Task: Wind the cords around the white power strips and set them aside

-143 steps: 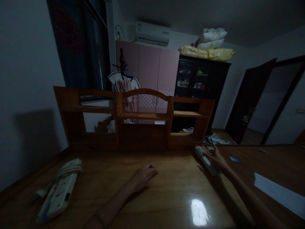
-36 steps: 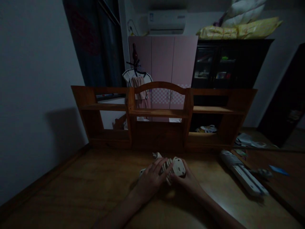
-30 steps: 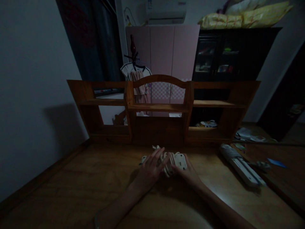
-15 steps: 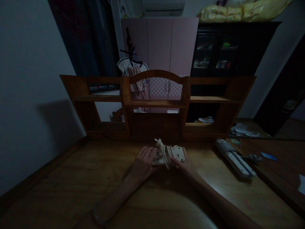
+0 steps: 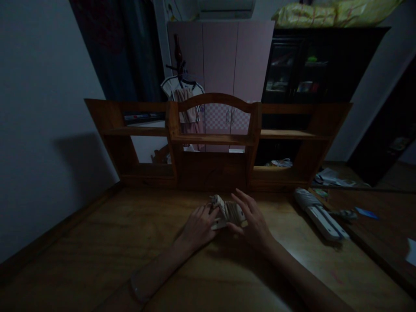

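Observation:
A white power strip [image 5: 239, 211] lies near the middle of the wooden desk, its own cord [image 5: 231, 212] wound round it in several turns. The plug [image 5: 215, 199] sticks up at the strip's left part. My left hand [image 5: 202, 221] grips the left end, fingers over the top by the plug. At the right end, my right hand [image 5: 251, 219] is open, thumb and fingers spread apart around the strip's end; whether the thumb touches it I cannot tell.
A second power strip [image 5: 321, 219] with a wound cord lies on the desk's right side. Along the back stands a wooden shelf unit [image 5: 212, 139]. A white wall [image 5: 48, 130] borders the left. A blue card [image 5: 366, 212] lies on the lower surface at right.
My right hand has let go of the strip's right end and its fingers have spread upward. The plug has turned slightly and the strip sits lower. My left hand keeps its hold.

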Action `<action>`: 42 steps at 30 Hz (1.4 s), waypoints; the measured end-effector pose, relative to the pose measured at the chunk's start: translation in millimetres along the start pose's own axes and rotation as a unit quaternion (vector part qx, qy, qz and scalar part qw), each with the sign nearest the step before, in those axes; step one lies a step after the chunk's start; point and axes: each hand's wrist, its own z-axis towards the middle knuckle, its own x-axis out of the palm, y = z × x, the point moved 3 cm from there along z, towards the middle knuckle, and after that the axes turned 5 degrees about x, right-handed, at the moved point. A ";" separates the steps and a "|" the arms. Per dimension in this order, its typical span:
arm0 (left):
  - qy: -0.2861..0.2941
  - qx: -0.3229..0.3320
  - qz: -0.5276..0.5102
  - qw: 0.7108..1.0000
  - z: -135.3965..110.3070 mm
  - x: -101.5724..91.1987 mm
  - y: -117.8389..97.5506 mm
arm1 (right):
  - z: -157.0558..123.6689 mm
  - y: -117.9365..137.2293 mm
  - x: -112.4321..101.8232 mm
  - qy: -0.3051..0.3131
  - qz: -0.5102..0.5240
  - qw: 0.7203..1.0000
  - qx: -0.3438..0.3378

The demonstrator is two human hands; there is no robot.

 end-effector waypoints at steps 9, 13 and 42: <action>0.019 -0.005 -0.004 1.000 0.1 -3.8 -7.5 | -4.0 9.6 15.7 0.029 -0.059 0.997 -0.042; 0.018 0.002 -0.005 1.000 0.3 -5.1 -9.1 | -5.0 8.1 16.0 0.018 -0.070 0.997 -0.042; -0.085 -0.122 -0.111 0.983 1.6 -13.2 10.8 | -6.8 -47.2 3.6 -0.090 0.194 0.947 0.238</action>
